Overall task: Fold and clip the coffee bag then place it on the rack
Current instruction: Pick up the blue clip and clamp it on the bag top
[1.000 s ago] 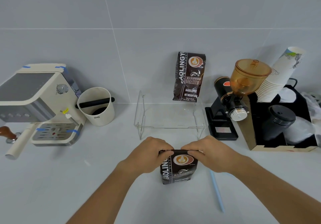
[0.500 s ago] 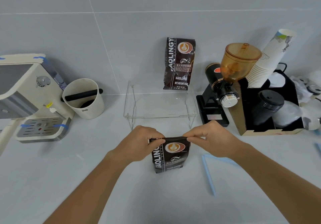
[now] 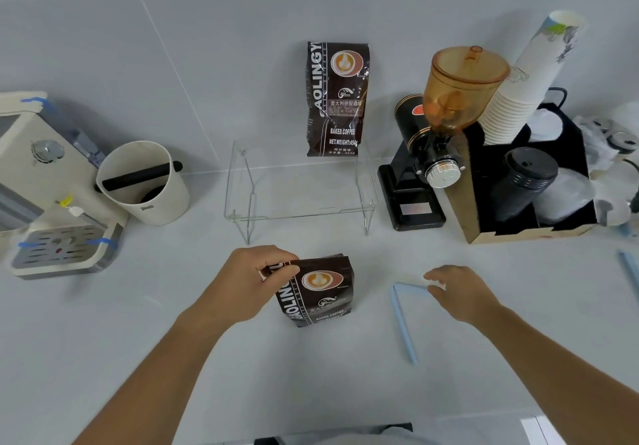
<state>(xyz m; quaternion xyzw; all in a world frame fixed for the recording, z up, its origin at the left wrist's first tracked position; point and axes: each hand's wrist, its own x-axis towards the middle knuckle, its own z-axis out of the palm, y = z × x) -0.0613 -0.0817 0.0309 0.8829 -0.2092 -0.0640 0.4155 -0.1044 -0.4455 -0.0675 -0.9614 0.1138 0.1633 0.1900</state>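
A dark brown coffee bag [image 3: 320, 294] stands on the white counter in front of me, its top folded down. My left hand [image 3: 254, 280] pinches the folded top at its left corner. My right hand [image 3: 458, 291] is off the bag, to its right, with thumb and fingers closed on the end of a light blue clip [image 3: 403, 320]. The clip lies on the counter, opened into an L. The clear acrylic rack [image 3: 301, 211] stands behind the bag. A second, unfolded coffee bag [image 3: 337, 99] stands on the rack's back right, against the wall.
An espresso machine [image 3: 52, 202] and a white knock box [image 3: 145, 185] stand at the left. A black grinder with an amber hopper [image 3: 446, 126] and a box of paper cups [image 3: 529, 81] and lids stand right of the rack. Another blue clip [image 3: 629, 272] lies at the far right.
My right hand let go of the bag's folded top and moved right to the blue clip. My left hand stays on the fold. The view has moved closer.
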